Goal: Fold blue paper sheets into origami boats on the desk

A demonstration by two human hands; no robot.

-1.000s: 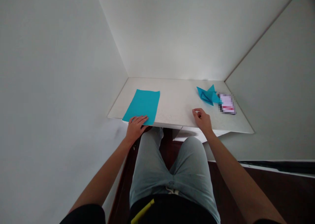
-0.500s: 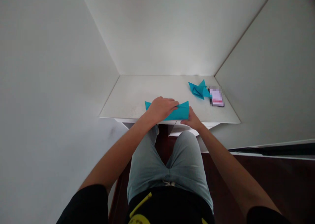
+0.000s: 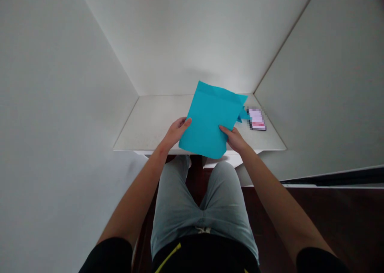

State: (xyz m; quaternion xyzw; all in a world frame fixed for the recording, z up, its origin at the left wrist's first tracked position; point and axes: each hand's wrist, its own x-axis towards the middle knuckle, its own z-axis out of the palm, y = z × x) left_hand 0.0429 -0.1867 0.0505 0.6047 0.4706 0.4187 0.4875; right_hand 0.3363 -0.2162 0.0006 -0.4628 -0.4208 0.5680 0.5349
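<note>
A sheet of blue paper (image 3: 211,119) is held up, tilted, over the front of the white tabletop (image 3: 144,125). My left hand (image 3: 177,131) pinches its left edge, thumb on the face toward me and fingers behind. On the right side, my right hand (image 3: 235,139) grips the paper near its lower right, with the thumb lying on the near face. A crease line runs across the sheet near its top edge. Behind the sheet's right corner a folded blue paper shape (image 3: 244,113) peeks out, mostly hidden.
A phone (image 3: 257,119) with a blurred screen lies at the right of the tabletop, close to the folded paper shape. White walls enclose the table at the back and both sides. My knees (image 3: 223,173) are below the table's front edge.
The blue paper, earlier low on the table as a narrow folded strip, is now lifted and spread as a broad sheet. My left hand has moved left from on top of it to its edge.
</note>
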